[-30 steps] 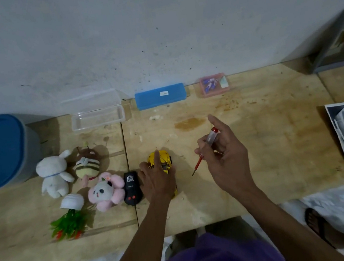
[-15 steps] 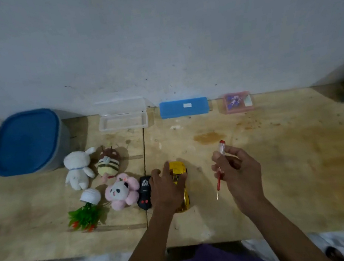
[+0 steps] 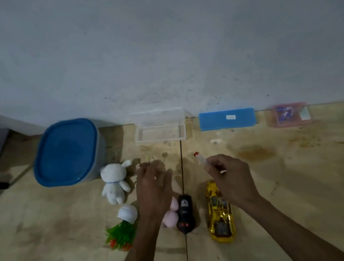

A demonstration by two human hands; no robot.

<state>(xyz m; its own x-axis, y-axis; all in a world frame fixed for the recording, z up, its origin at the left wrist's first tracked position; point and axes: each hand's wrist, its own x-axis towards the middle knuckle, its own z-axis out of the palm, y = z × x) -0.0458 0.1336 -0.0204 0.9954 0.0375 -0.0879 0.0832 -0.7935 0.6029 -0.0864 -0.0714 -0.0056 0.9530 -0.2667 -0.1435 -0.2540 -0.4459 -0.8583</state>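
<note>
Right hand (image 3: 231, 179) pinches the screwdriver (image 3: 202, 161) over the yellow car (image 3: 220, 216); left hand (image 3: 154, 190) hovers loose-fingered, left of it.

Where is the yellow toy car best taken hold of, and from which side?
Probably from above, pinching the yellow toy car across its middle, on its two long flanks: it lies lengthwise away from the person, with a gap on each side.

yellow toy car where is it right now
In the head view the yellow toy car lies on the wooden table, right of the black remote, by the right hand holding the screwdriver.
</note>
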